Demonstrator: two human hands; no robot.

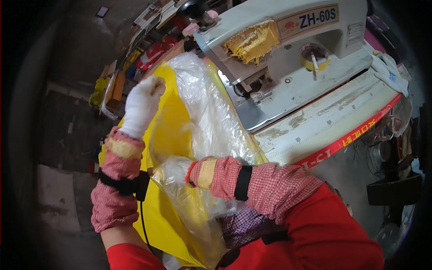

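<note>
A large yellow sheet-like bag [173, 126] hangs in front of me, with a crinkled clear plastic liner [211, 108] along its right side. My left hand [145, 101], in a white glove, is raised at the bag's upper left edge with its fingers curled closed on it. Lower down, my right hand [176, 170], gloved in white too, reaches across to the left. Clear film bunches around its fingers and partly veils them; it looks closed on the liner. Both forearms wear red checked sleeve covers with black straps.
A pale industrial sewing machine [279, 58] stands at the upper right, its bed [324, 117] bordering the liner. On it are a tape roll [314, 57], a yellow fibrous pad [254, 41] and a white glove [390, 74]. Boxes [116, 92] and clutter lie beyond the bag.
</note>
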